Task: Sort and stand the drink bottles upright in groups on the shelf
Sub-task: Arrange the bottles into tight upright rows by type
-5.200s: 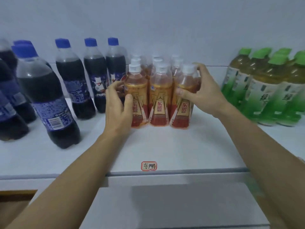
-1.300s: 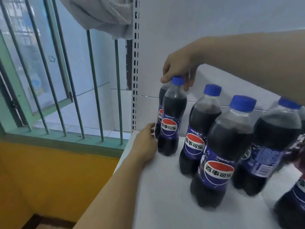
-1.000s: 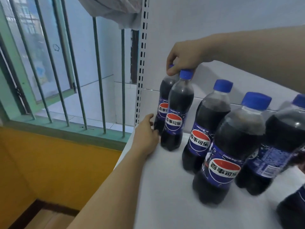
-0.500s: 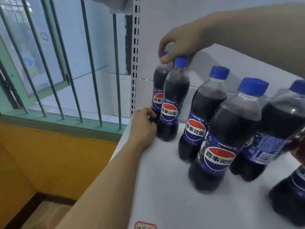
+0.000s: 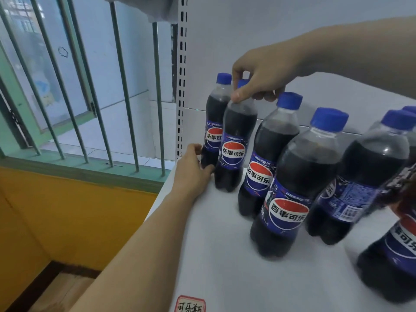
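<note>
I see my right hand (image 5: 263,74) reaching across, its grip pinched on the neck of a cola bottle (image 5: 234,140) that stands upright near the shelf's (image 5: 216,255) back-left corner. My left hand (image 5: 191,174) rests at the shelf's left edge, fingers curled against the base of the rearmost bottle (image 5: 215,122), though I cannot tell if that grip closes on it. The bottles are clear ribbed plastic, dark liquid inside, blue screw caps, purple wrap labels with a red, white and blue globe reading 百事可乐. The shelf is smooth and white. A red-bordered tag (image 5: 190,305) sits at its front edge.
</note>
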`<state>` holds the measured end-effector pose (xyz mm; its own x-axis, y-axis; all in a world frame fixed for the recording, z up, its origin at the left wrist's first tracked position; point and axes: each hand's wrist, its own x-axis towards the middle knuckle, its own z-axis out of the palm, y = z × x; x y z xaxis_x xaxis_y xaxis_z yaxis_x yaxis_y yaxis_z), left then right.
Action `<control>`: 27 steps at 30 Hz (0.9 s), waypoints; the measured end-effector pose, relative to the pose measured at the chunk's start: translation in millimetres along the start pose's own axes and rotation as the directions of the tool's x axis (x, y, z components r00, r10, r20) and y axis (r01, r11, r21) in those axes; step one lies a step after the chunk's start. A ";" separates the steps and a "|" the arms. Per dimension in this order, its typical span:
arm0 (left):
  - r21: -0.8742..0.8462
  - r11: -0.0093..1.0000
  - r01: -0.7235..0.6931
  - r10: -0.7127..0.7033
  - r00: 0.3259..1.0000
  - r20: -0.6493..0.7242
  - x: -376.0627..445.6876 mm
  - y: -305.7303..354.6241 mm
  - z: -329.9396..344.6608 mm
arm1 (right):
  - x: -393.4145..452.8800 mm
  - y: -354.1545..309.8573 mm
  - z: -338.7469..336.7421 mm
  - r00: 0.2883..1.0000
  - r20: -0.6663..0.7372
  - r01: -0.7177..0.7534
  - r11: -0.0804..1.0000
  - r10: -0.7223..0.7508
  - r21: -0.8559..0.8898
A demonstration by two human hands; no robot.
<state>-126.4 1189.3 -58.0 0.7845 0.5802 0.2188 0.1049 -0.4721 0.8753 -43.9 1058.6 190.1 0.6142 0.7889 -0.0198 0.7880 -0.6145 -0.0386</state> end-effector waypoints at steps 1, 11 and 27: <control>0.016 1.000 0.000 0.000 1.000 -0.009 0.8 -0.9 1.3 | -0.5 5.1 -0.7 1.000 -0.005 -0.007 1.000 0.007 0.030; 0.210 0.978 0.001 0.018 0.996 -0.088 8.6 2.2 20.7 | 11.6 36.3 1.9 0.999 -0.028 -0.027 0.985 0.033 0.173; 0.283 0.959 -0.014 0.045 0.994 -0.101 10.5 -1.5 20.2 | 21.4 46.3 12.9 0.997 -0.058 -0.043 0.987 0.052 0.152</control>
<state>-106.0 1182.7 -65.7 0.7228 0.6225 0.3001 0.2622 -0.6488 0.7144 5.2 1047.1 175.0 0.6560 0.7539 0.0359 0.7452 -0.6394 -0.1892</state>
